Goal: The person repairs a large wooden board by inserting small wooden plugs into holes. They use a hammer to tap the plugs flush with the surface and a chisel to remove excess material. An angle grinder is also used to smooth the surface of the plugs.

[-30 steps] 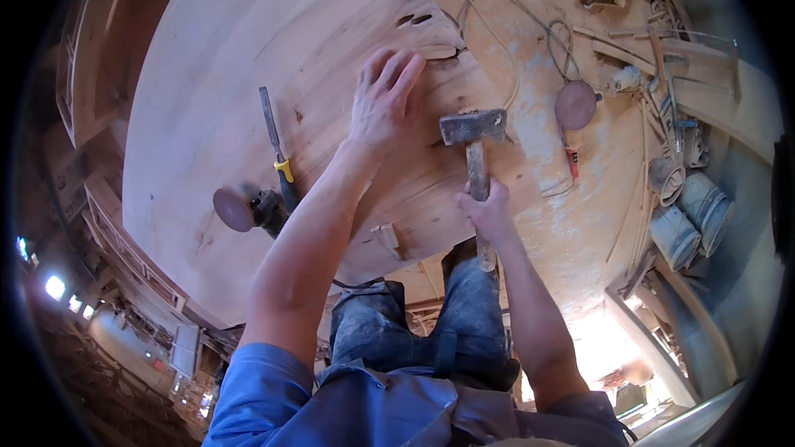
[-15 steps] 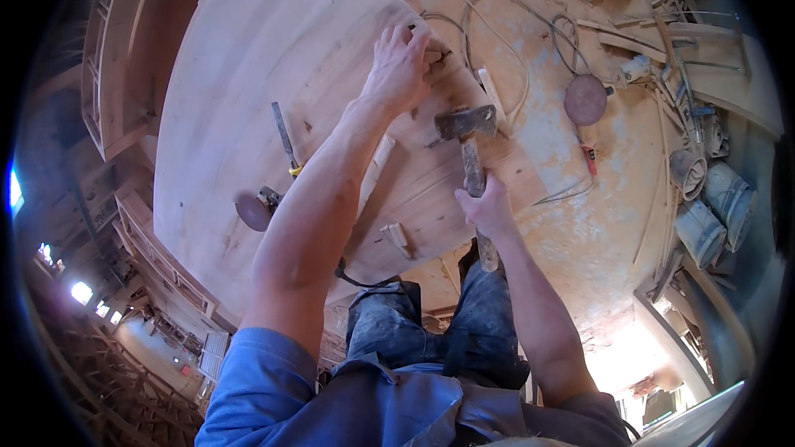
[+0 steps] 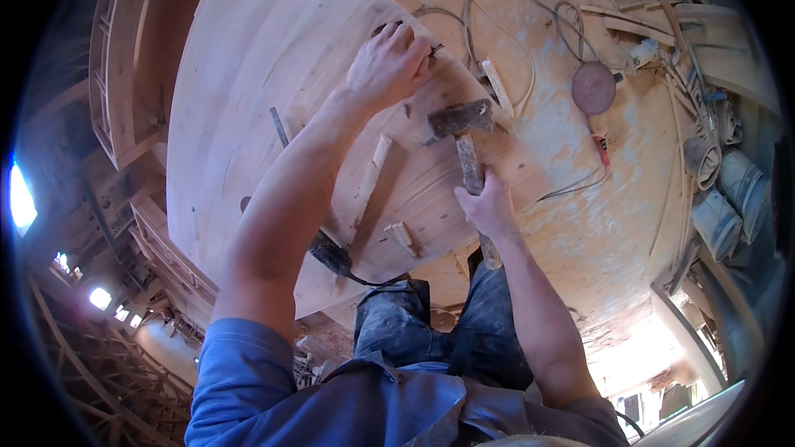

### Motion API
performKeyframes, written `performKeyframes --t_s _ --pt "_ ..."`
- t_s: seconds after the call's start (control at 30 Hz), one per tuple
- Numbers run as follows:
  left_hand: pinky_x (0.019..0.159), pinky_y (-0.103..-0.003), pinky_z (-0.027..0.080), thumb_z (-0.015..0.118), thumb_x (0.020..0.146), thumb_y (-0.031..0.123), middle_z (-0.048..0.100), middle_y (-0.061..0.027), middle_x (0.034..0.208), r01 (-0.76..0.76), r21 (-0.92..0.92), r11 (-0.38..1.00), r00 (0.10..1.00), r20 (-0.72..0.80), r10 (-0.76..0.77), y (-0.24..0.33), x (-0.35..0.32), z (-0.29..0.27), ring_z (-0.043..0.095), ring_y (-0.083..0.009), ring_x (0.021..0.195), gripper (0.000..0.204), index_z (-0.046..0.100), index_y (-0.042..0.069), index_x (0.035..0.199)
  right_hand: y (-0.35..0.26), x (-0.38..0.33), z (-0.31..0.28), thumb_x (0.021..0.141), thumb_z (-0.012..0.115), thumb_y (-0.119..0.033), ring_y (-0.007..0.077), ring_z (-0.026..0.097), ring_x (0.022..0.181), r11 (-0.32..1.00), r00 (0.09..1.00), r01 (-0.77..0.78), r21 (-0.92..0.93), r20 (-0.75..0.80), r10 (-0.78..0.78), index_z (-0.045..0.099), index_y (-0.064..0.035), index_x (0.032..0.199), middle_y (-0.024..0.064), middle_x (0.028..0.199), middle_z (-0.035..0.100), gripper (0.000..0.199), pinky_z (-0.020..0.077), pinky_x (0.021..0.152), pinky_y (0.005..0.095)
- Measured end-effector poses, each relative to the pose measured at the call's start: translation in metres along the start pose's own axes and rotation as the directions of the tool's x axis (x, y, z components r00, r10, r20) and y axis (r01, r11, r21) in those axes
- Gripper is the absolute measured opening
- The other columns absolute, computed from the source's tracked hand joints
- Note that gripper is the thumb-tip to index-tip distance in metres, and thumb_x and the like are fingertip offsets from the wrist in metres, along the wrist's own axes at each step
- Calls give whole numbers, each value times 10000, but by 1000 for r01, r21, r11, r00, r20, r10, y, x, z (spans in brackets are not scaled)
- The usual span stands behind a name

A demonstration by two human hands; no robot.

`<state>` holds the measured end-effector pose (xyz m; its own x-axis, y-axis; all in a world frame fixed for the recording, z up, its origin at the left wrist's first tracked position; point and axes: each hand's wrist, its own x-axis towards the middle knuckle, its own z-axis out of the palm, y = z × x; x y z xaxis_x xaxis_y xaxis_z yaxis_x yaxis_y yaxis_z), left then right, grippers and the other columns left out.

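Hammer point(image 3: 469, 164), dark and blocky at the metal head, worn at the wooden handle, sits in my right hand point(image 3: 489, 207), its fingers wrapped snugly round the handle. That head shows over the broad, pale wooden panel point(image 3: 257, 50); from above I can't tell whether it touches. Left of the handle lie a small, pale wood block point(image 3: 401, 237) and a long, pale wood strip point(image 3: 371, 178).

Farther out, my left hand point(image 3: 385, 66) bends its fingers down near the panel's edge, just beside a dark hollow point(image 3: 387, 27); whether they pinch anything, I can't tell. I'd judge good handling to be a steady left wrist, fingertips clear of the hammer's path, and short, square taps.

Beyond the panel lies a round, brown sanding disc point(image 3: 594, 88). I can read no brand, label or writing.
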<state>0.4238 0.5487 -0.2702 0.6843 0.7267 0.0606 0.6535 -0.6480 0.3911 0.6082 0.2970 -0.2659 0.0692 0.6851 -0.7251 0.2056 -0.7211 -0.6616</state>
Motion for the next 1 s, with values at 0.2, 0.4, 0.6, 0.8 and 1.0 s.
performKeyframes --t_s 0.2,0.4,0.6,0.8,1.0 --pt "771 -481 526 655 840 107 626 -165 935 72 63 995 992 98 -78 7 11 -2 629 -380 910 237 565 34 1047 -10 -2 -4 837 749 -213 441 704 865 999 999 42 -27 -3 -42 614 40 1061 271 887 694 363 551 754 474" --pt "874 -480 524 675 814 195 674 -185 1057 340 -37 940 934 131 -333 17 15 -4 630 -389 1063 332 618 14 1087 -7 -1 -1 834 737 -205 404 701 808 994 996 81 -77 -29 -83 586 49 1013 245 826 676 346 547 721 454" --pt "963 -474 502 658 826 234 686 -156 1143 727 23 687 673 176 -718 44 45 -1 606 -380 1154 389 660 60 1174 -10 -1 -5 839 727 -227 440 699 836 995 1000 6 -95 -5 -6 602 27 1003 267 851 682 327 550 726 474" --pt "1024 -446 453 660 814 248 702 -164 1102 666 199 719 740 -51 -671 51 38 21 596 -387 1144 384 666 38 1135 -3 1 -1 855 675 -220 494 698 856 993 996 90 -80 4 -90 614 4 1145 293 871 701 372 569 738 561" --pt "964 -468 475 671 796 210 697 -177 1105 680 236 694 712 14 -702 68 58 15 607 -384 1100 331 638 29 1070 -10 -1 -4 840 692 -222 493 690 872 996 1000 22 -89 12 -21 618 6 1115 280 887 696 365 569 752 526"
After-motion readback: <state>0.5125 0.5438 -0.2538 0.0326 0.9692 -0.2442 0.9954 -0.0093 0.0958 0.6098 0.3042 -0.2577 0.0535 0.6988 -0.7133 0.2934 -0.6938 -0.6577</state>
